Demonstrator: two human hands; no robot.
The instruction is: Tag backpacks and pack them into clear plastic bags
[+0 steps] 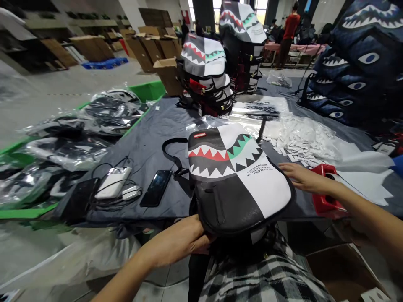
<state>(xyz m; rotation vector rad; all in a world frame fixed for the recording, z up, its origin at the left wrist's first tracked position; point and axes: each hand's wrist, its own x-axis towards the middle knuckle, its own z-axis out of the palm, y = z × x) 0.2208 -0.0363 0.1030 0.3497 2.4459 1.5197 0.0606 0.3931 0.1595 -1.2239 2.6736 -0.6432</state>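
Note:
A backpack (228, 180) in black, grey and white, with a jagged shark-mouth print in red and green, lies face up at the table's front edge. Its lower end overhangs the edge towards my lap. My left hand (189, 237) grips the bag's lower left corner from below; some of its fingers are hidden underneath. At the opposite side, my right hand (297, 177) is open, fingers stretched out against or just beside the bag's right edge. A black strap (171, 153) loops out on the left.
Left of the bag lie a phone (156, 188) and a white power bank (113, 182) with cables. A red tape dispenser (324, 188) sits near my right forearm, before a heap of white tags (305, 138). Stacked backpacks (204, 71) stand behind; a green-edged bin (146, 90) holds wrapped bags.

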